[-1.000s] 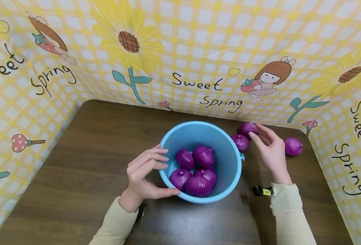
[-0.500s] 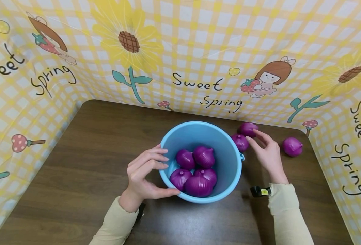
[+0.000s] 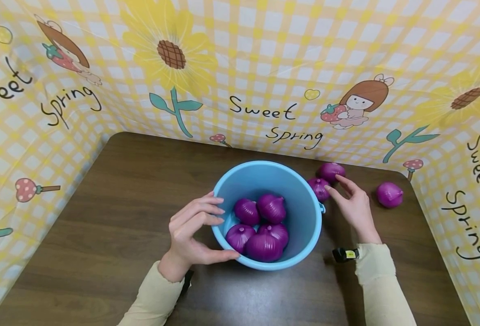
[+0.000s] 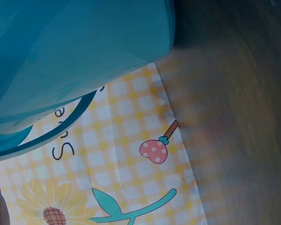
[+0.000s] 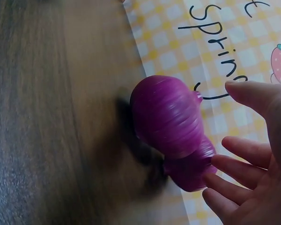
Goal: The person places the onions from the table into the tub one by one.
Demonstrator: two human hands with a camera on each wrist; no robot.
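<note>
The left hand (image 3: 193,228) grips the left rim of the blue bucket (image 3: 260,174), which holds five purple onions (image 3: 264,246). Toward the desk's (image 3: 134,194) far edge, the right hand (image 3: 356,210), thumb and fingers apart, reaches just beside the nearer onion (image 3: 317,188) and farther onion (image 3: 331,171); a lone onion (image 3: 390,195) lies near the far right corner.

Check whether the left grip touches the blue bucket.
Touching: in the head view, the left grip lays fingers over the rim of the blue bucket, thumb against it.

Five purple onions (image 3: 264,247) inside blue bucket (image 3: 260,179)
</note>
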